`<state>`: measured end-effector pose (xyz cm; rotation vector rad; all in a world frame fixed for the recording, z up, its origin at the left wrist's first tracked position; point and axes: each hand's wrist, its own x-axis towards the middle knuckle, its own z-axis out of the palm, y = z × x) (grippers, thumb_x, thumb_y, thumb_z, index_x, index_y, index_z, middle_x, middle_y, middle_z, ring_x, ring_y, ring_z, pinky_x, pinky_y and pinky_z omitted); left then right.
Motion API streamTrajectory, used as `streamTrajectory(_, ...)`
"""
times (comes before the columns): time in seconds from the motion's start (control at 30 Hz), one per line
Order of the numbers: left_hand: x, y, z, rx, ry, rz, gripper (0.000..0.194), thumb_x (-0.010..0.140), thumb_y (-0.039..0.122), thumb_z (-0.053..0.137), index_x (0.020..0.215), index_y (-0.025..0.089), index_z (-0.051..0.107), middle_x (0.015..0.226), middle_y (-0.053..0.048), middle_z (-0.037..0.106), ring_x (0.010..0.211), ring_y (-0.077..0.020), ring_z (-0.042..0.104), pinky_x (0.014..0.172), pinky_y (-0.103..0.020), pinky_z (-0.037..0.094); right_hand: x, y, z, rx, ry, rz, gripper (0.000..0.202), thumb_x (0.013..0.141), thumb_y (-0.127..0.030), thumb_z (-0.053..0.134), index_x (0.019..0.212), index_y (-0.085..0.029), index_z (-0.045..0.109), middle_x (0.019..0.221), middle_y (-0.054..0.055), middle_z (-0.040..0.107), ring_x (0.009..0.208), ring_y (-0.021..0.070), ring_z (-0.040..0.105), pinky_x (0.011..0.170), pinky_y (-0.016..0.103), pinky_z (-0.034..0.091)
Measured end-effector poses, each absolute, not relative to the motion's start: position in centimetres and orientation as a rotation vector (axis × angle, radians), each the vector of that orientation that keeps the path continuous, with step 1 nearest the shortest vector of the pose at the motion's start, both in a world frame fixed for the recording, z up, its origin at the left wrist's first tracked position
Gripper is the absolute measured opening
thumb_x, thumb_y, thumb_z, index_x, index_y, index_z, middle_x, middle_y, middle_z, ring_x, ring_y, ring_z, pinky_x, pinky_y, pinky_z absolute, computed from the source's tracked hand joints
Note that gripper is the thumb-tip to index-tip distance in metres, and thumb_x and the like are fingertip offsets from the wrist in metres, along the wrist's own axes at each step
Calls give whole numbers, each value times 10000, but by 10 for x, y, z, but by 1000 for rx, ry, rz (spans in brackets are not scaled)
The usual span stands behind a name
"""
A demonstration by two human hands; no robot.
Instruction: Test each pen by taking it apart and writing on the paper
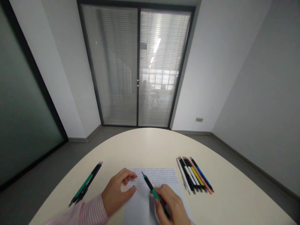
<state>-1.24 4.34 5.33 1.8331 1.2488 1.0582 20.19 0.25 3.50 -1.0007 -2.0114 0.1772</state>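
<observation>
My right hand (172, 201) grips a black and green pen (153, 190) over a sheet of paper (138, 203). The pen slants up and to the left, its thin grey tip pointing away from me. Lines of handwriting cover the upper part of the sheet; the lower part is blank. At the paper's left edge, my left hand (119, 189) is open, thumb and fingers apart. A tiny dark spot shows at its thumb tip, too small to name. Left of that hand lie a green and black pen (85, 184) and a dark pen (90, 181), side by side.
Right of the paper, several pens (194, 175) in white, black, yellow, pink and blue lie in a slanted row. The pale round table (150, 147) curves away toward a glass door (138, 68) with blinds. A wall socket (199, 119) sits low on the right.
</observation>
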Motion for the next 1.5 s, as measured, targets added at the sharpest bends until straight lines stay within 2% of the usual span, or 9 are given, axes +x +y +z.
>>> streamTrajectory(0.1,-14,42,52,2008,1279,967,170,626,95,649,742,200,717,732,-38,667,651,-182,587,630,-262,463,202,2,39,-1026,-1966,222,172,833,-99,424,901,-221,524,704,13,564,660,171,571,573,257,445)
streamTrajectory(0.23,-15,47,56,1753,1217,1037,61,684,210,681,717,185,725,711,-47,696,658,-189,629,643,-259,488,202,3,38,-1027,-1996,222,186,810,-90,428,884,-219,539,687,7,554,650,169,569,566,253,435)
streamTrajectory(0.33,-17,52,61,1383,1121,1135,201,690,325,723,787,150,710,764,-66,718,747,-210,652,694,-271,496,204,5,34,-1023,-2069,229,205,754,-80,454,867,-212,562,676,9,545,666,177,568,568,253,428)
streamTrajectory(0.43,-18,54,62,1215,1047,1188,283,657,374,770,794,137,697,769,-69,720,779,-213,650,723,-280,487,206,6,32,-1014,-2145,241,211,732,-79,471,860,-202,584,677,16,553,667,178,569,569,253,425)
streamTrajectory(0.9,-15,53,63,1247,1018,1099,303,498,343,866,651,140,702,635,-37,692,639,-172,631,629,-253,483,205,6,35,-1007,-2216,244,249,750,-73,458,906,-193,610,727,46,563,712,192,576,601,269,458)
streamTrajectory(1.13,-18,53,60,1240,1067,1119,267,552,326,841,706,145,719,706,-56,724,707,-196,658,689,-268,505,203,4,37,-1005,-2042,313,245,817,-84,464,966,-211,612,761,33,555,718,173,575,615,257,470)
streamTrajectory(1.5,-16,50,68,1323,1060,1094,255,604,341,796,753,140,745,779,-94,744,779,-246,676,725,-298,526,203,4,39,-1026,-1988,323,280,867,-114,439,1062,-223,607,801,45,543,758,197,580,657,297,492)
